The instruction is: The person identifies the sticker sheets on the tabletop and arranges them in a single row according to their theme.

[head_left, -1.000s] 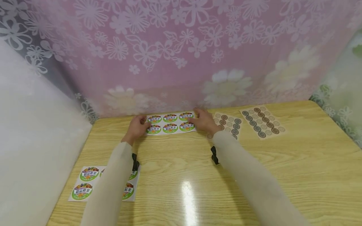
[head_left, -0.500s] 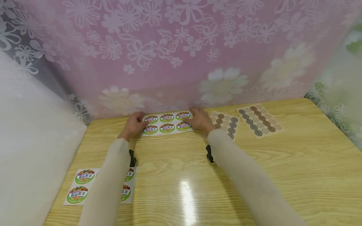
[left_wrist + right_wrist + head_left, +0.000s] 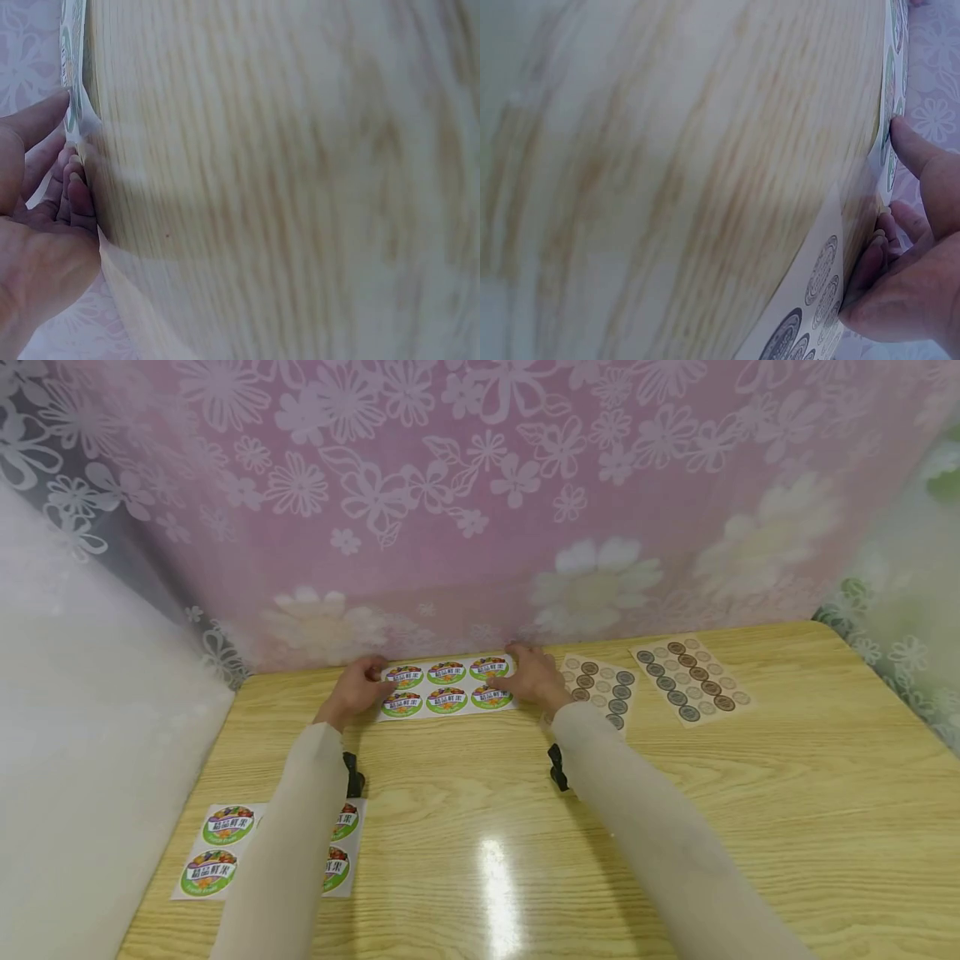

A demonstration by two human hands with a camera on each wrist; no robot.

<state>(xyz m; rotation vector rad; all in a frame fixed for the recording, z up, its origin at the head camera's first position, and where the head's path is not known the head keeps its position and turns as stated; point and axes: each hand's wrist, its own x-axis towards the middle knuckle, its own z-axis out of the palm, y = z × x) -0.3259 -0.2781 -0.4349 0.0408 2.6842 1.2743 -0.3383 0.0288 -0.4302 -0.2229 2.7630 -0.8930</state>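
Observation:
A white sheet of round fruit-label stickers (image 3: pixel 447 687), green-rimmed with fruit pictures and printed characters, lies at the table's far edge in the head view. My left hand (image 3: pixel 357 687) pinches its left end, thumb on the stickers and the other fingers curled at the edge. At the opposite end, my right hand (image 3: pixel 537 678) grips the sheet the same way. In the left wrist view, the thumb (image 3: pixel 46 120) presses the sheet's face while the fingertips curl at its edge. The right wrist view has the right thumb (image 3: pixel 915 146) against the stickers, with the fingers folded below.
Another fruit-label sheet (image 3: pixel 345 852) lies front left, partly hidden under the left sleeve. Right of the right hand are two beige sheets of small round stickers, a nearer one (image 3: pixel 606 685) and a farther one (image 3: pixel 692 681). A pink floral curtain (image 3: pixel 450 568) hangs behind the wooden table (image 3: pixel 465 793).
The head view has shifted slightly. Both hands keep their grip on the sticker sheet, which stays at the far edge.

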